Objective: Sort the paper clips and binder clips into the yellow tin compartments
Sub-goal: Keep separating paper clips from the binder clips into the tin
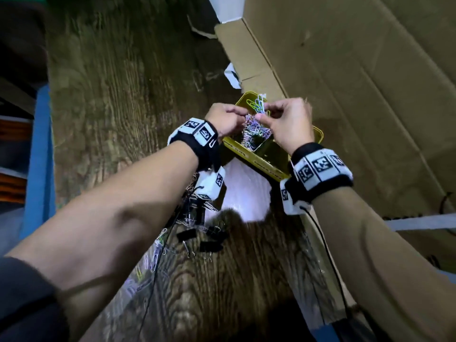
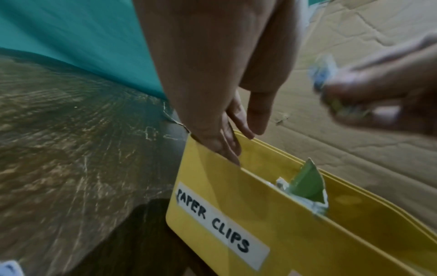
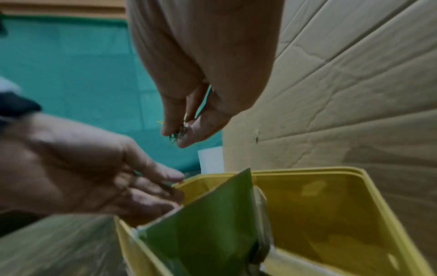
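both hands hover over the tin (image 1: 267, 166): right hand (image 1: 287, 124) pinches paper clips (image 1: 259, 104), left hand (image 1: 225, 120) probably pinches them too (blurry) — tease them apart low over the "paper clips" compartment.

You wear 2 black wristbands (image 1: 207, 144) carrying white blocks printed with black square markers. A thin black cable (image 1: 325, 248) trails from your right band; a dark sleeve (image 1: 22, 299) covers your left upper arm.
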